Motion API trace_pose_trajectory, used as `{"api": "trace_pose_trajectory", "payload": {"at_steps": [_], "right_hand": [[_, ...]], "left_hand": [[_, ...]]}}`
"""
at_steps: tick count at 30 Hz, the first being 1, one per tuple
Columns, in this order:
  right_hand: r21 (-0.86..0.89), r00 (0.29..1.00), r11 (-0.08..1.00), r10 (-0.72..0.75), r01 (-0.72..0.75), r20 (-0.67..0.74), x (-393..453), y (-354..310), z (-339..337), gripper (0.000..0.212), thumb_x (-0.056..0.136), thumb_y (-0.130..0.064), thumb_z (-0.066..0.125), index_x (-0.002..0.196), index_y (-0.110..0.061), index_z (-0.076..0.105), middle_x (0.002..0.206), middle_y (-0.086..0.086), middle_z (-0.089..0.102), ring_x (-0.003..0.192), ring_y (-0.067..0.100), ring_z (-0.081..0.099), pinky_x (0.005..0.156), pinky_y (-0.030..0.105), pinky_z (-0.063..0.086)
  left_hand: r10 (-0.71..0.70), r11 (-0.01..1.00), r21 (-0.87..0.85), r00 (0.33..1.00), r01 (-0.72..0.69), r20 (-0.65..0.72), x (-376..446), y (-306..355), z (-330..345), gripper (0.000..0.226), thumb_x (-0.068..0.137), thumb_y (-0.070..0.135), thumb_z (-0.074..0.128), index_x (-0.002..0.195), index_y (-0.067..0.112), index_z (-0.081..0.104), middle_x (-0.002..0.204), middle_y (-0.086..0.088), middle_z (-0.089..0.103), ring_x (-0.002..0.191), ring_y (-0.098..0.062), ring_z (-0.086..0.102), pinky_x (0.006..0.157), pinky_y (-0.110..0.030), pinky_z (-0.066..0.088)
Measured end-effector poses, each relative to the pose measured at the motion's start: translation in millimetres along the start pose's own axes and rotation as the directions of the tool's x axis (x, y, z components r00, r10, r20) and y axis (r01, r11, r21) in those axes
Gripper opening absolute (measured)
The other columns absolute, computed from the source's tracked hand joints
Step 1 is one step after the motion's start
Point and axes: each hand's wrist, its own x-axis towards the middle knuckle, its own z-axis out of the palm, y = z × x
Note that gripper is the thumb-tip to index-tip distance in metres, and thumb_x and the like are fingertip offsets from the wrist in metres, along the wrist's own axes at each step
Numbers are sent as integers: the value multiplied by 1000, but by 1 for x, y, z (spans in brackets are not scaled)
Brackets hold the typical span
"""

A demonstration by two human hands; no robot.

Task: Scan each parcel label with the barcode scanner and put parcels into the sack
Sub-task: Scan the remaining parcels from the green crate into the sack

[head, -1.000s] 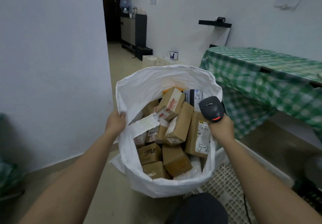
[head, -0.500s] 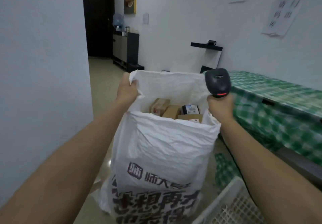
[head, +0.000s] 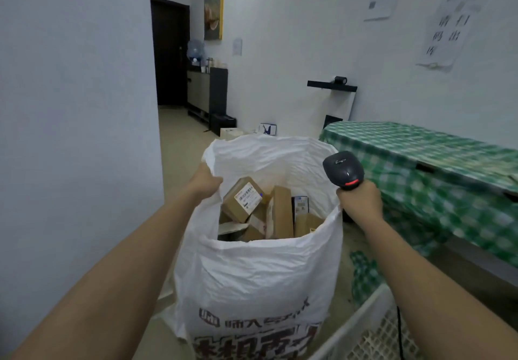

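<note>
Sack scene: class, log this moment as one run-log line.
left hand: grips sack rim | right hand: holds scanner, at rim | parcels: in sack | sack: open

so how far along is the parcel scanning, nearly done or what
Looks nearly done. The white sack already holds many cardboard parcels. In hand: the left hand grips the sack's rim, and the right hand holds the barcode scanner at the opposite rim. Left: no loose parcels show on the green checked table or in the white crate, though much of it lies out of frame.

Green checked tablecloth (head: 420, 146), white plastic crate (head: 372, 329), yellow-edged painting (head: 213, 13), dark door (head: 169, 51).
</note>
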Motion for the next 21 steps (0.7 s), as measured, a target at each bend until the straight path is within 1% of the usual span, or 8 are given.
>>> {"api": "trace_pose_trajectory", "payload": {"at_steps": [2, 4, 6, 9, 12, 15, 18, 21], "right_hand": [[2, 1000, 1000, 20, -20, 20, -8, 1, -8, 6, 74, -8, 62, 74, -10, 56, 73, 11, 59, 75, 33, 57, 63, 30, 39], [13, 998, 998, 56, -56, 19, -19, 4, -18, 4, 75, -7, 62, 78, -8, 59, 78, 14, 61, 79, 34, 59, 65, 31, 40], [59, 994, 992, 108, -108, -6, -28, 7, -29, 6, 75, -8, 63, 80, -5, 62, 80, 15, 62, 80, 35, 60, 66, 31, 41], [100, 986, 982, 163, -159, -31, -43, 8, -49, 4, 78, -6, 62, 80, -4, 60, 75, 12, 56, 76, 33, 55, 66, 30, 40], [105, 986, 982, 163, -159, -26, -58, 8, -64, 4, 77, -6, 62, 78, -5, 58, 73, 11, 55, 77, 31, 53, 67, 30, 39], [118, 990, 983, 141, -140, 3, -76, 7, -81, 8, 77, -9, 66, 73, -7, 59, 68, 8, 55, 74, 29, 55, 63, 29, 38], [124, 996, 988, 92, -92, 8, -98, 9, -103, 12, 78, -16, 71, 75, -11, 61, 73, 9, 58, 73, 26, 55, 64, 30, 39], [87, 999, 996, 35, -35, 0, -116, 20, -131, 10, 76, -16, 74, 76, -11, 66, 77, 11, 63, 79, 27, 62, 64, 31, 42]], "left_hand": [[-23, 999, -24, 999, 24, 24, -16, 5, -2, 51, 97, 12, 51, 143, 7, 29, 120, -10, 44, 102, -24, 46, 77, -33, 48], [-16, 999, -30, 1000, 16, 7, -30, 7, -4, 55, 97, 12, 50, 146, 7, 25, 127, -11, 43, 108, -26, 47, 88, -36, 47], [34, 998, -47, 999, -35, -25, -47, 8, -6, 57, 97, 11, 50, 148, 10, 24, 142, -12, 40, 123, -29, 44, 102, -41, 42], [123, 992, -12, 990, -124, -63, -74, 13, -3, 60, 96, 11, 50, 150, 13, 25, 157, -8, 24, 140, -27, 30, 112, -39, 31], [227, 973, 40, 973, -226, -30, -105, 27, 4, 54, 97, 13, 50, 147, 15, 32, 156, -4, 25, 139, -23, 31, 100, -27, 33], [315, 947, 50, 948, -317, 41, -136, 43, 17, 46, 98, 17, 50, 143, 17, 40, 151, -3, 34, 131, -22, 41, 98, -28, 37], [400, 914, 34, 914, -403, 69, -165, 59, 35, 40, 98, 18, 49, 139, 18, 45, 148, -1, 40, 122, -18, 47, 88, -25, 38], [458, 888, -10, 882, -460, 110, -190, 75, 59, 36, 99, 18, 48, 135, 18, 48, 145, -1, 43, 130, -20, 42, 92, -24, 33]]}}
